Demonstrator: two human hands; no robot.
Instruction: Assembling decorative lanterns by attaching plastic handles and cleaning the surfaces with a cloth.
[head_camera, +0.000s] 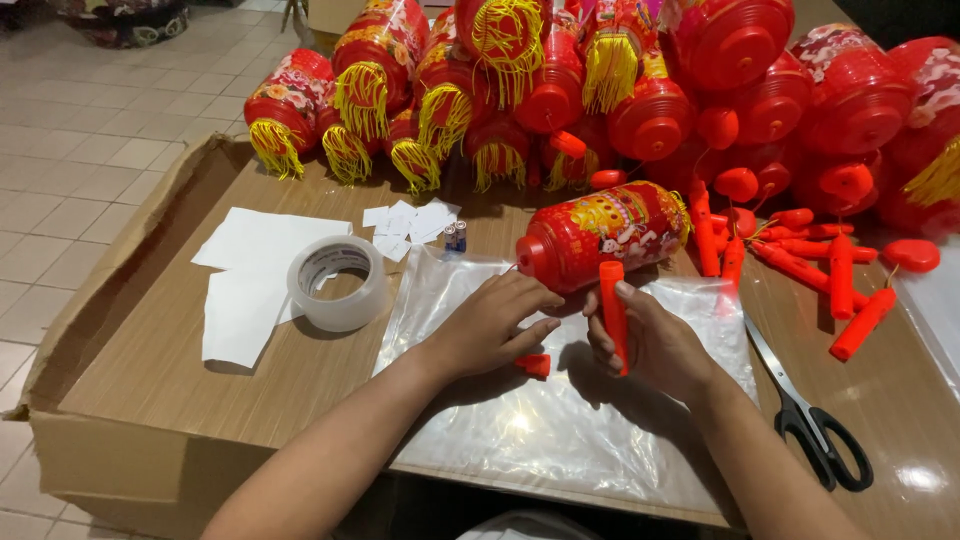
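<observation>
My right hand grips one red plastic handle tube upright over the clear plastic bag; my left hand rests open, fingertips by one small red cap. The single lantern lying just beyond could roll if nudged, and the cap may slide on the slick bag. One tape roll, one scissors, two small batteries.

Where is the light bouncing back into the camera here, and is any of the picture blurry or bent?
Head view: glare on the clear plastic sheet below the left hand and right hand, and on the glossy table beside the scissors; soft hand shadows fall on the sheet; the focus is sharp throughout; the cardboard box edges bow slightly, wide-angle style.
</observation>
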